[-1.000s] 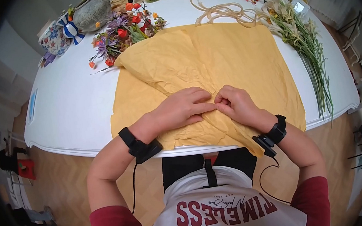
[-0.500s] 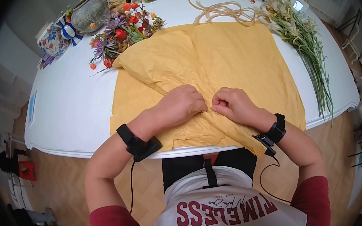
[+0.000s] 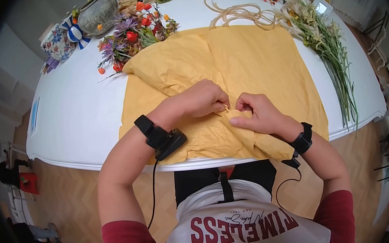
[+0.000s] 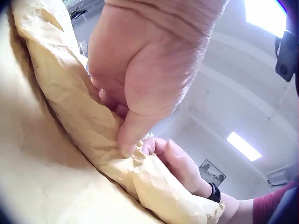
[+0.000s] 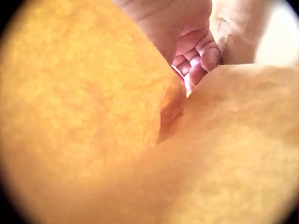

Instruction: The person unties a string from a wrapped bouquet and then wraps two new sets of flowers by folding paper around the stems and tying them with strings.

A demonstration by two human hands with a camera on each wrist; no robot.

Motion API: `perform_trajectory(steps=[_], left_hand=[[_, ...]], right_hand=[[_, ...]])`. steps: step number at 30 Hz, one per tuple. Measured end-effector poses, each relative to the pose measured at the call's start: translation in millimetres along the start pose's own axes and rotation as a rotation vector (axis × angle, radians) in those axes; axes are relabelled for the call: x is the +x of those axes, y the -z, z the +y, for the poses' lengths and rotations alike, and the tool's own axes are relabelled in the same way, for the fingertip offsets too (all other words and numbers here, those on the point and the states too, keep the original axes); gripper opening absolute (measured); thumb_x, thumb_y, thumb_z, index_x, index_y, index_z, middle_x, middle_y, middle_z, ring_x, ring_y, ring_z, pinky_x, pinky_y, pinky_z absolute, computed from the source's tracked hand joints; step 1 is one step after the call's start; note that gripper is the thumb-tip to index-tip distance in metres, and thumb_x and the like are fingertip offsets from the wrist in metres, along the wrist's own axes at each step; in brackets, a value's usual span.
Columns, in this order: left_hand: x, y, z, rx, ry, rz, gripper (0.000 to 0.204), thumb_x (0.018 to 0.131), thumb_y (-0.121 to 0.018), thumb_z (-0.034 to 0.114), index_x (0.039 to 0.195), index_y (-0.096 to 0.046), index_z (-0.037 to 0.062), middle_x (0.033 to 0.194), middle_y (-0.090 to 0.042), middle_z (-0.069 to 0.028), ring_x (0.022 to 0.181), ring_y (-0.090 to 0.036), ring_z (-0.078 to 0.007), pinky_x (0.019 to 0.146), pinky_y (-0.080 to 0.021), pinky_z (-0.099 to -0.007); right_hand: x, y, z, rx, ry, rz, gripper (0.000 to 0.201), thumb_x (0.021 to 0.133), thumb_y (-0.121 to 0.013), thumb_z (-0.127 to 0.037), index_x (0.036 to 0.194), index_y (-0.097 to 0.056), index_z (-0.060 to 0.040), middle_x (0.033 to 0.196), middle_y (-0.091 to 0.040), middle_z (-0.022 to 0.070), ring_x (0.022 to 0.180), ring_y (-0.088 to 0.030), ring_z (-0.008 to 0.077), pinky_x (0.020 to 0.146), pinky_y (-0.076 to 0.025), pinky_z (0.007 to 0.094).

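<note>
A large sheet of crinkled yellow wrapping paper (image 3: 263,58) lies at the table's front, its near left part gathered into folds. My left hand (image 3: 202,99) bends down at the wrist and pinches a gathered bit of the paper near the middle. In the left wrist view its thumb (image 4: 128,137) presses on a rolled ridge of paper (image 4: 70,98). Just right of it, my right hand (image 3: 260,115) holds the same ridge between thumb and curled fingers. A raised paper flap (image 5: 84,93) fills much of the right wrist view and partly hides the hand there.
Behind the paper on the left lies a bunch of red and purple flowers (image 3: 132,36), near a grey pot (image 3: 98,13). Pale raffia strands (image 3: 240,13) lie at the back. Long-stemmed white flowers (image 3: 323,43) lie along the right of the white table (image 3: 76,109).
The hands were close together on the fold; my left hand has shifted forward and right with its wrist raised. The paper flap by my right wrist has risen and now covers part of the wrist camera.
</note>
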State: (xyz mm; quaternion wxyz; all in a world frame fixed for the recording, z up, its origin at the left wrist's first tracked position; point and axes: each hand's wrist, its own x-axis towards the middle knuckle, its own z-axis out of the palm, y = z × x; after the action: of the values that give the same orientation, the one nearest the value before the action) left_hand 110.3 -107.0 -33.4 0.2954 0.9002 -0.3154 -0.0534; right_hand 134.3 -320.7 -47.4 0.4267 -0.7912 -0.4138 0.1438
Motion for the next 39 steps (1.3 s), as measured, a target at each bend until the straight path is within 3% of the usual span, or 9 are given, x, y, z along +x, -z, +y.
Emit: perform_trajectory(steps=[1, 5, 7, 11, 17, 22, 28, 36, 39], left_hand=[[0.6, 2.0, 2.3, -0.013, 0.025, -0.028, 0.011, 0.071, -0.066, 0.009, 0.082, -0.068, 0.0056, 0.067, -0.062, -0.0121, 0.06, -0.058, -0.0277, 0.059, -0.044, -0.0355], [1.1, 2.5, 0.3, -0.045, 0.061, -0.06, 0.011, 0.072, -0.066, 0.009, 0.083, -0.069, 0.005, 0.068, -0.062, -0.0126, 0.06, -0.058, -0.0259, 0.057, -0.043, -0.0339], [-1.9, 1.2, -2.8, -0.082, 0.062, -0.07, 0.011, 0.072, -0.067, 0.008, 0.083, -0.069, 0.0053, 0.07, -0.063, -0.0119, 0.062, -0.058, -0.0258, 0.06, -0.043, -0.0336], [-15.4, -1.6, -2.8, -0.166, -0.01, -0.046, 0.013, 0.068, -0.07, 0.006, 0.081, -0.067, 0.0057, 0.076, -0.064, -0.0086, 0.071, -0.057, -0.0265, 0.07, -0.044, -0.0336], [-34.2, -18.7, 2.6, -0.086, -0.072, 0.123, 0.019, 0.067, -0.07, 0.004, 0.084, -0.06, 0.0054, 0.082, -0.061, -0.0083, 0.079, -0.056, -0.0288, 0.077, -0.044, -0.0384], [-39.9, -24.0, 13.2, -0.047, 0.053, 0.161, 0.022, 0.069, -0.07, 0.005, 0.088, -0.06, 0.0074, 0.083, -0.06, -0.0078, 0.081, -0.057, -0.0283, 0.072, -0.046, -0.0381], [-37.9, -27.5, 10.0, 0.091, -0.193, 0.213, 0.019, 0.068, -0.07, 0.006, 0.085, -0.062, 0.0089, 0.083, -0.059, -0.0052, 0.08, -0.057, -0.0253, 0.068, -0.047, -0.0349], [-24.7, -24.2, 6.1, 0.145, -0.32, 0.256, 0.012, 0.068, -0.069, 0.007, 0.077, -0.062, 0.0077, 0.086, -0.06, -0.004, 0.083, -0.057, -0.0246, 0.072, -0.047, -0.0341], [-20.7, -19.6, 6.4, 0.002, -0.119, 0.174, 0.012, 0.069, -0.07, 0.008, 0.078, -0.063, 0.0059, 0.083, -0.062, -0.0062, 0.081, -0.057, -0.026, 0.07, -0.047, -0.0348]], right_hand=[[-1.5, 0.9, -2.0, -0.093, 0.142, 0.024, 0.035, 0.074, -0.072, -0.031, 0.079, -0.056, -0.0005, 0.064, -0.052, 0.0038, 0.057, -0.048, 0.0129, 0.055, -0.042, 0.027], [-4.1, 6.9, -16.3, -0.244, 0.213, 0.001, 0.037, 0.071, -0.073, -0.033, 0.079, -0.056, -0.0014, 0.069, -0.054, 0.0059, 0.061, -0.051, 0.0155, 0.057, -0.042, 0.0281], [-2.8, 12.5, -15.8, -0.224, 0.044, -0.159, 0.029, 0.074, -0.071, -0.026, 0.08, -0.056, -0.0024, 0.073, -0.056, 0.0053, 0.062, -0.051, 0.0148, 0.056, -0.041, 0.0279], [4.9, 11.2, -0.8, 0.056, 0.139, -0.083, 0.022, 0.077, -0.068, -0.022, 0.083, -0.058, -0.0034, 0.075, -0.058, 0.0084, 0.063, -0.056, 0.0211, 0.058, -0.045, 0.0312], [10.6, 1.8, -4.0, 0.257, -0.101, -0.237, 0.012, 0.082, -0.063, -0.015, 0.083, -0.059, -0.0039, 0.074, -0.059, 0.003, 0.061, -0.049, 0.0112, 0.056, -0.041, 0.0258], [10.9, -7.5, 7.5, 0.134, -0.049, -0.12, 0.015, 0.08, -0.064, -0.017, 0.083, -0.059, -0.0036, 0.07, -0.059, 0.0053, 0.059, -0.051, 0.0149, 0.055, -0.041, 0.0288], [12.1, -12.5, -7.3, -0.279, -0.11, -0.039, 0.025, 0.072, -0.071, -0.025, 0.078, -0.054, -0.0063, 0.064, -0.058, 0.0101, 0.059, -0.056, 0.0267, 0.055, -0.043, 0.0356], [7.5, -12.5, 13.5, -0.213, -0.113, 0.075, 0.032, 0.069, -0.074, -0.027, 0.076, -0.052, -0.0056, 0.061, -0.056, 0.009, 0.055, -0.055, 0.0247, 0.051, -0.043, 0.0341], [7.2, -13.9, 18.6, -0.16, -0.093, 0.085, 0.033, 0.069, -0.075, -0.026, 0.076, -0.051, -0.0051, 0.06, -0.056, 0.0082, 0.054, -0.055, 0.0228, 0.051, -0.043, 0.0325]])
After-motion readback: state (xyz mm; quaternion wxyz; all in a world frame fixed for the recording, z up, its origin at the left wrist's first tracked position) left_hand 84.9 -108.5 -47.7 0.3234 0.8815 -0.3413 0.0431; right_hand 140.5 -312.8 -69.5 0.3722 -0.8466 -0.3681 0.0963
